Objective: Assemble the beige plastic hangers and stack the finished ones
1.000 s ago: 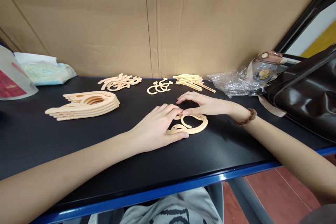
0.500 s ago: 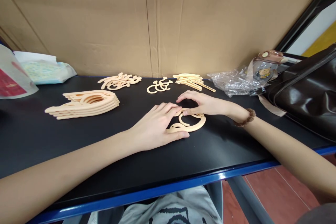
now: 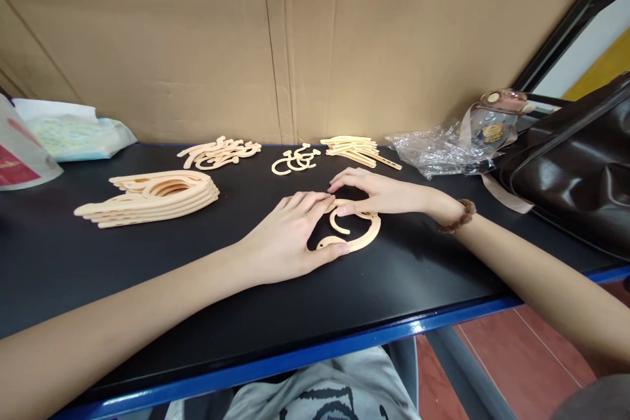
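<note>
A flat cream curved piece point(image 3: 367, 234) with a small hook-shaped piece point(image 3: 338, 224) inside it lies on the black table point(image 3: 197, 289). My left hand point(image 3: 288, 236) grips the curved piece's left end, thumb under it and fingers arched over the top. From the right, my right hand point(image 3: 378, 193) pinches the hook piece's upper end between thumb and forefinger. A brown bead bracelet point(image 3: 455, 218) is on my right wrist.
A stack of large cream cut-outs point(image 3: 152, 195) lies left. Smaller cream parts point(image 3: 216, 153), hook shapes point(image 3: 294, 161) and strips point(image 3: 357, 148) sit along the cardboard wall. Crumpled plastic point(image 3: 433, 151), a small bottle point(image 3: 495, 121) and a dark bag point(image 3: 575, 170) are right; packets point(image 3: 73, 134) far left.
The curved piece's lower left part has gone from sight under my left thumb, and the hook piece has shifted slightly. Both hands have stayed on the pieces.
</note>
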A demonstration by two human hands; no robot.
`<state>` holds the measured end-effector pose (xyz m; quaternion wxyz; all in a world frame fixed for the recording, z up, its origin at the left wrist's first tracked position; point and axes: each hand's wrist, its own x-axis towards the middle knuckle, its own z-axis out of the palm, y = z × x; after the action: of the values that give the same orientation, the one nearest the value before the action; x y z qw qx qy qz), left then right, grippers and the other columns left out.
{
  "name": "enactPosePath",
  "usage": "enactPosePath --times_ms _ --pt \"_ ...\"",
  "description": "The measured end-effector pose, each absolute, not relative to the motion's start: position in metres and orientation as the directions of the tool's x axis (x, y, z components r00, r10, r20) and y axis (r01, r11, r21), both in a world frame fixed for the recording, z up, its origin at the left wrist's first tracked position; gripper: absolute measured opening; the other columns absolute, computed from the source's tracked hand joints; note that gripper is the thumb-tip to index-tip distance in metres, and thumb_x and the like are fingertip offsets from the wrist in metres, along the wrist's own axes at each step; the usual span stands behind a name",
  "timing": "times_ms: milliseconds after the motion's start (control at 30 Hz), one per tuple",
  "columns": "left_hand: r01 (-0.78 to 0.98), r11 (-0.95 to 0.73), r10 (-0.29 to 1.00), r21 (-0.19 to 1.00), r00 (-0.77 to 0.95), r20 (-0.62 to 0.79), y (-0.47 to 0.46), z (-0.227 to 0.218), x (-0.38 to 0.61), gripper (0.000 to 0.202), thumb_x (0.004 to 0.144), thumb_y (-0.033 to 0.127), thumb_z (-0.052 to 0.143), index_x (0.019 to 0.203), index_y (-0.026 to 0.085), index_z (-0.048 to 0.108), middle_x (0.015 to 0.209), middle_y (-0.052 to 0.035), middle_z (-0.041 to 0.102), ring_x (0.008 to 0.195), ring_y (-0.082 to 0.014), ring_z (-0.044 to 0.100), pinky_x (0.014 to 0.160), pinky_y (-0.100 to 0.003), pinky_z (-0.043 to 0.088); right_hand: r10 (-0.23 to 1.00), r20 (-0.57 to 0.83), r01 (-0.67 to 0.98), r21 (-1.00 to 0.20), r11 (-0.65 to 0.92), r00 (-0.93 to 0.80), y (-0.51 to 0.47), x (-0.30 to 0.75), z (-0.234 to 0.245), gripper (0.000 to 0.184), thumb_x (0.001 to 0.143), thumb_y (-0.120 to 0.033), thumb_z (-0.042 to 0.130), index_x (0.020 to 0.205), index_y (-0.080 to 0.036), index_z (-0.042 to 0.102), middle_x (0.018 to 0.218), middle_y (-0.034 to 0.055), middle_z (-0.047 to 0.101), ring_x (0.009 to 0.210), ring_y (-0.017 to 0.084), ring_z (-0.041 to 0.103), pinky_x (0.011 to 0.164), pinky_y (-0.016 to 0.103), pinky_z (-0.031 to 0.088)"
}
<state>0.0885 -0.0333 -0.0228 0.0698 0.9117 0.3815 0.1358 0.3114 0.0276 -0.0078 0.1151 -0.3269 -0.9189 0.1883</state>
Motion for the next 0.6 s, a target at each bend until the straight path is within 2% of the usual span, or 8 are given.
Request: enactPosePath --times_ms 167,433,600 --pt "0.693 -0.692 0.722 0.202 0.67 0.175 -0.0333 -0.0231 0.0876 0.08 0.085 0.066 0.045 0.142 0.01 0.038 0.146 -0.013 0.041 0.13 -0.0299 0.038 0.108 -0.045 0.031 0.663 0.113 0.6 -0.333 0.727 -0.74 0.0241 0.306 -0.014 0.068 0.075 -0.067 0.06 0.125 -0.022 0.055 0.128 0.0091 0.05 0.119 0.028 0.045 0.103 0.045 0.037" --pt "0.694 -0.683 0.729 0.226 0.666 0.157 -0.0331 -0.0231 0.0879 0.083 0.082 0.069 0.045 0.142 0.012 0.037 0.147 -0.0126 0.039 0.131 -0.0305 0.037 0.107 -0.045 0.03 0.672 0.071 0.598 -0.393 0.698 -0.737 0.022 0.3067 -0.0115 0.064 0.079 -0.065 0.057 0.128 -0.024 0.054 0.13 0.0077 0.049 0.121 0.027 0.043 0.104 0.045 0.035" --pt "0.703 -0.661 0.748 0.265 0.648 0.146 -0.0317 -0.0236 0.0878 0.088 0.077 0.072 0.05 0.142 0.015 0.038 0.147 -0.0113 0.039 0.13 -0.0313 0.037 0.106 -0.046 0.031 0.684 0.089 0.619 -0.352 0.702 -0.724 0.02 0.3037 -0.0135 0.071 0.073 -0.068 0.061 0.128 -0.023 0.053 0.129 0.0081 0.049 0.119 0.028 0.043 0.103 0.046 0.036"
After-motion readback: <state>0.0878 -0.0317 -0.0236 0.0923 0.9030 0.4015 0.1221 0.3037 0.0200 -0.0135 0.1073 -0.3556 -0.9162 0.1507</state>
